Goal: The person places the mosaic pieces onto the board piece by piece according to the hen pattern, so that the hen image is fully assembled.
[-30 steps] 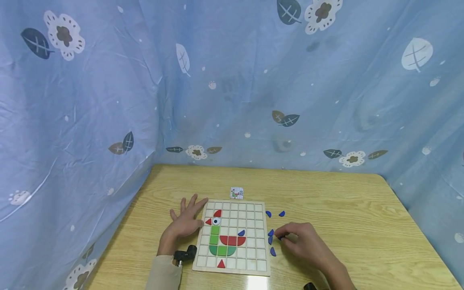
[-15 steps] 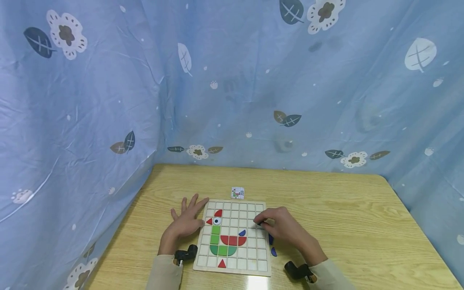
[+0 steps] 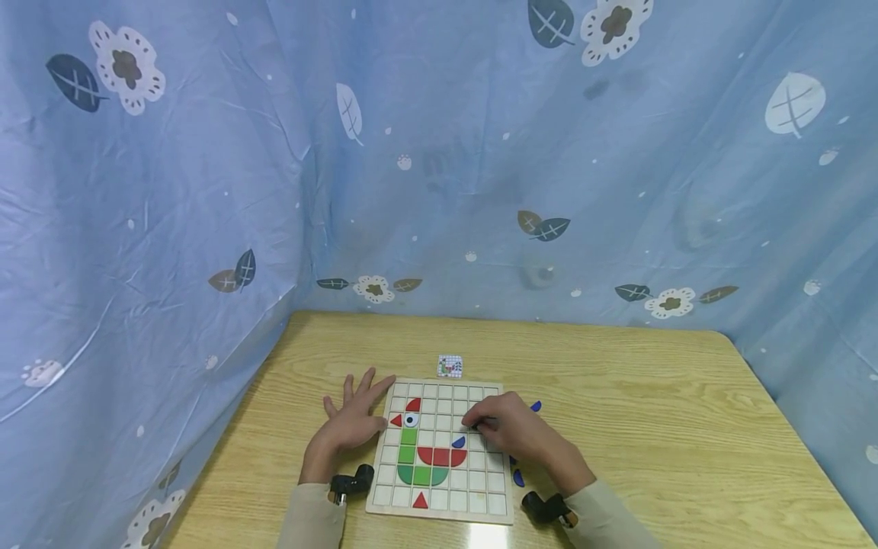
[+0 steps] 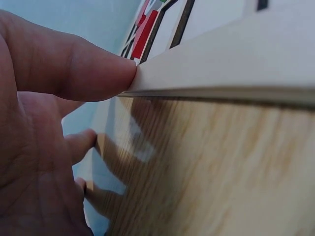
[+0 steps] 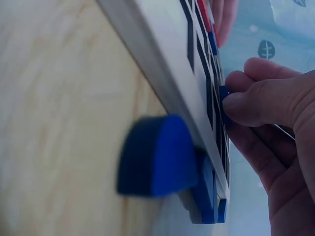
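A wooden grid board lies on the table, bearing red, green and blue pieces in a bird shape. One blue half-round piece sits in a cell above the red row. My right hand is over the board's right half, just beyond that piece. In the right wrist view, its thumb and fingertips pinch another blue piece, mostly covered by the fingers. My left hand has its fingers spread at the board's upper left edge. The left thumb touches the board's side.
More blue pieces lie right of the board, including one near its lower corner and one farther back; the right hand hides others. A small picture card lies behind the board. A blue curtain hangs behind the table.
My right hand has gone from the loose blue pieces beside the board leftward over the grid, carrying a blue piece. My left hand has stayed in place.
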`<state>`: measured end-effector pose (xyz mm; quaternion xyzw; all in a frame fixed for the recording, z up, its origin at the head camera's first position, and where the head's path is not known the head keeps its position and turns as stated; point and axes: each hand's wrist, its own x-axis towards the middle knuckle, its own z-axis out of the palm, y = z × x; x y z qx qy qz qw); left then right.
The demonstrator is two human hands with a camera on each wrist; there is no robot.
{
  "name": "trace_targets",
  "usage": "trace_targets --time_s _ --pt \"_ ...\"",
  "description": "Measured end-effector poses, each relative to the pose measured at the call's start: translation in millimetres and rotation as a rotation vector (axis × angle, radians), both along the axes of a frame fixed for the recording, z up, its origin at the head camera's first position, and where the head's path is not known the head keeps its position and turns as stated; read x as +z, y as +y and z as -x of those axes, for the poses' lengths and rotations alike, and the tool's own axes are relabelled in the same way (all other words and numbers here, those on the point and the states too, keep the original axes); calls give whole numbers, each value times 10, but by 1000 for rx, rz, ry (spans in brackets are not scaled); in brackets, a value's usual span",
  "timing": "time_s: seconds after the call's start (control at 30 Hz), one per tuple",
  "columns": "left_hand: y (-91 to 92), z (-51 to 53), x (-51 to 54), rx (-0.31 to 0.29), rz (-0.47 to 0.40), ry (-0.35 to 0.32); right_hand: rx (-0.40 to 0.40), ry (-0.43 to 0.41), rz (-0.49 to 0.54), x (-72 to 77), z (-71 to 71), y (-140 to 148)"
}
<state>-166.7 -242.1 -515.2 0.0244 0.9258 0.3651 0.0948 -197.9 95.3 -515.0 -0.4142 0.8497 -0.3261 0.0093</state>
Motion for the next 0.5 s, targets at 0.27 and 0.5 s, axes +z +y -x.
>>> trace_targets --time_s 0.27,0.5 --pt "9 -4 10 8 0 0 0 40 -29 -21 -9 -33" --pt "15 2 2 16 13 -1 -25 38 -49 -3 -28 -44"
